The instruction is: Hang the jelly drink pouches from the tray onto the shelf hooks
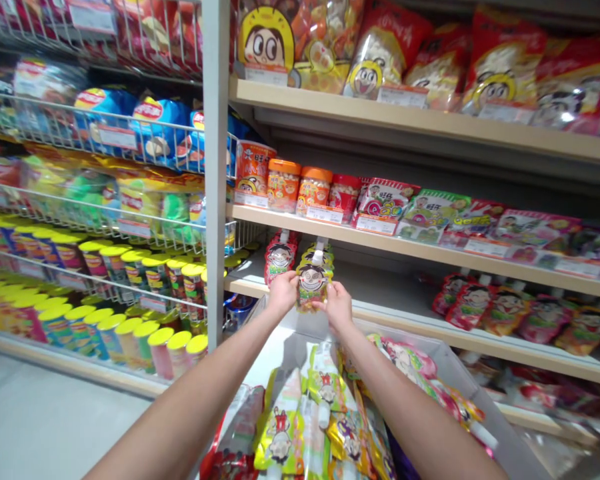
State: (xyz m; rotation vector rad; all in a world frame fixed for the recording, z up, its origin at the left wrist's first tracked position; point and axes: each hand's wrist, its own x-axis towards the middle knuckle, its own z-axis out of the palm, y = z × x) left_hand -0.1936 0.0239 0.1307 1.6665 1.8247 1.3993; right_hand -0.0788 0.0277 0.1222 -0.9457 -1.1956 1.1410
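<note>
Between both hands, at the front of the lower shelf, is a yellow-green spouted drink pouch (313,283) with a cartoon face and a white cap. My left hand (285,292) pinches its left edge. On the other edge, my right hand (338,304) grips with thumb and fingers. Similar green pouches stand just behind it, partly hidden. A red spouted pouch (280,257) is close by on the left. Below my forearms, a grey bin (440,347) holds many loose pouches, among them a yellow-green one (280,427) lying cap down.
More spouted pouches (470,303) stand at the right of the same shelf. Above it, a shelf edge (430,250) carries jars and candy bags. A grey upright post (217,167) divides this from wire racks of chips and yellow-lidded canisters (125,333).
</note>
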